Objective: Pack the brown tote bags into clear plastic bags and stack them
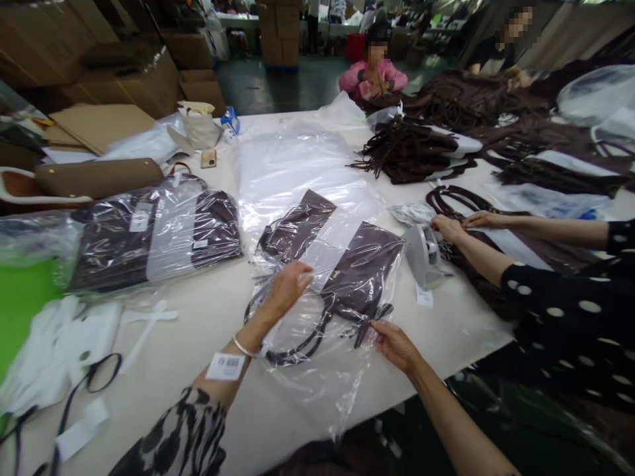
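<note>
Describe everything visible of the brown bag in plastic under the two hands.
The bag is dark brown, fabric-like, with a pale middle panel, and lies flat on the white table inside a crinkled clear plastic sleeve. Its dark handles loop toward the near edge. The left hand rests on the sleeve over it; the right hand seems to pinch the sleeve by the handles.

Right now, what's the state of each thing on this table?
Dark brown handbag: flat, inside the clear plastic sleeve.
Sleeve: crumpled.
Left hand: on the sleeve, grip unclear.
Right hand: pinching the sleeve's near edge.
Stack of plastic-wrapped brown bags: flat, untouched.
Pile of dark brown straps: loose, unwrapped.
Co-worker's hands: on looped brown straps.
</note>
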Demonstrator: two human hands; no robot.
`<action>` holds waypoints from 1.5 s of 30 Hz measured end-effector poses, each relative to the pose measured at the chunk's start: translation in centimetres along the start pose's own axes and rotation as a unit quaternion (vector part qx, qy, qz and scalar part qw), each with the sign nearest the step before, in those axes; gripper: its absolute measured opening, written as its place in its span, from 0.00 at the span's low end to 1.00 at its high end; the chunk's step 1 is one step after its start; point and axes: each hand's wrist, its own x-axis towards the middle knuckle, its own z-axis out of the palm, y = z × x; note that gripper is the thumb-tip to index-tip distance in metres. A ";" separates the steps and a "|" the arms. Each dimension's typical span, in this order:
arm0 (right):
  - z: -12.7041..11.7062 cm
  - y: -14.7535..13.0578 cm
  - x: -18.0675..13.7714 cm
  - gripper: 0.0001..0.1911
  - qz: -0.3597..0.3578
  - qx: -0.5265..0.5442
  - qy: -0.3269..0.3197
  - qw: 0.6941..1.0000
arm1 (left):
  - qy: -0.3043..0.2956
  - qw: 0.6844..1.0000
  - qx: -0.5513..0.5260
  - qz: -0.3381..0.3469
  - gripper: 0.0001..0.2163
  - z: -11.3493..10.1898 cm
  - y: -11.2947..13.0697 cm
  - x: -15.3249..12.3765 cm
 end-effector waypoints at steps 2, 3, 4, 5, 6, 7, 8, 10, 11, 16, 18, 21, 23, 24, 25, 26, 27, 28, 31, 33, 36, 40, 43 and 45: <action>-0.2 -0.2 0.8 0.15 0.025 -0.021 0.037 0.999 | -0.081 0.996 -0.031 0.036 0.06 3.2 1.2 -5.9; -0.1 -0.4 1.1 0.15 0.033 -0.028 0.050 0.998 | -0.115 0.991 -0.035 0.057 0.07 4.7 1.6 -8.8; 0.1 -0.5 1.4 0.16 0.038 -0.033 0.055 0.997 | -0.142 0.986 -0.033 0.076 0.09 6.1 1.9 -11.5; 0.3 -0.6 1.5 0.16 0.040 -0.037 0.056 0.997 | -0.166 0.981 -0.025 0.093 0.14 7.3 2.0 -13.9; 0.6 -0.6 1.4 0.16 0.042 -0.041 0.051 0.997 | -0.185 0.977 -0.012 0.106 0.21 8.2 1.9 -16.1; 0.8 -0.5 1.0 0.17 0.045 -0.046 0.036 0.997 | -0.198 0.973 0.004 0.116 0.28 8.9 1.7 -17.8; 0.9 -0.2 0.5 0.17 0.053 -0.057 0.013 0.997 | -0.207 0.970 0.021 0.124 0.34 9.4 1.5 -19.3; 0.9 0.7 -1.2 0.18 0.084 -0.092 -0.041 0.991 | -0.212 0.966 0.052 0.140 0.42 9.7 0.8 -21.4; 0.7 1.3 -2.1 0.18 0.102 -0.113 -0.067 0.986 | -0.210 0.964 0.065 0.148 0.45 9.7 0.5 -22.1; 0.7 2.7 -5.2 0.12 0.167 -0.120 -0.123 0.971 | -0.169 0.968 0.132 0.128 0.53 8.7 -0.7 -24.3; 1.8 1.9 -5.2 0.08 0.185 -0.070 -0.117 0.973 | -0.152 0.971 0.145 0.111 0.53 8.5 -1.0 -24.6; 4.2 0.0 -4.9 0.05 0.191 -0.007 -0.096 0.977 | -0.109 0.976 0.156 0.103 0.42 8.4 -1.2 -24.5; 5.5 -1.0 -4.9 0.06 0.171 -0.002 -0.090 0.981 | -0.069 0.979 0.170 0.087 0.24 8.2 -1.1 -23.9; 5.9 -1.3 -5.1 0.06 0.150 -0.013 -0.092 0.984 | -0.050 0.981 0.176 0.070 0.16 8.0 -1.0 -23.5; 6.0 -1.5 -5.4 0.07 0.120 -0.036 -0.097 0.987 | -0.031 0.983 0.177 0.048 0.10 7.8 -0.9 -23.0; 5.9 -1.6 -5.8 0.11 0.077 -0.075 -0.098 0.989 | -0.015 0.985 0.172 0.025 0.09 7.6 -0.7 -22.5; 5.6 -1.6 -6.2 0.15 0.017 -0.130 -0.091 0.987 | -0.002 0.987 0.159 0.006 0.10 7.3 -0.7 -22.0; 5.2 -1.6 -6.5 0.19 -0.061 -0.201 -0.076 0.975 | 0.007 0.990 0.143 -0.007 0.10 7.0 -0.6 -21.6; 4.4 -1.7 -7.1 0.28 -0.355 -0.415 -0.029 0.837 | 0.016 0.994 0.103 -0.035 0.08 6.3 -0.8 -20.7; 5.1 -1.9 -6.8 0.33 -0.498 -0.494 -0.045 0.711 | 0.011 0.995 0.086 -0.048 0.08 5.9 -1.1 -20.3; 8.2 -2.3 -5.8 0.42 -0.545 -0.561 -0.095 0.616 | -0.014 0.998 0.037 -0.058 0.06 5.3 -1.4 -19.6; 13.2 -3.1 -4.3 0.39 -0.393 -0.630 -0.194 0.641 | -0.058 0.996 -0.007 -0.071 0.07 4.3 -1.4 -18.7; 15.3 -3.5 -4.1 0.16 -0.303 -0.642 -0.240 0.662 | -0.079 0.995 -0.027 -0.063 0.07 3.5 -1.4 -18.6; 15.7 -3.6 -4.7 0.06 -0.324 -0.623 -0.256 0.665 | -0.087 0.993 -0.057 -0.062 0.09 3.2 -1.7 -18.8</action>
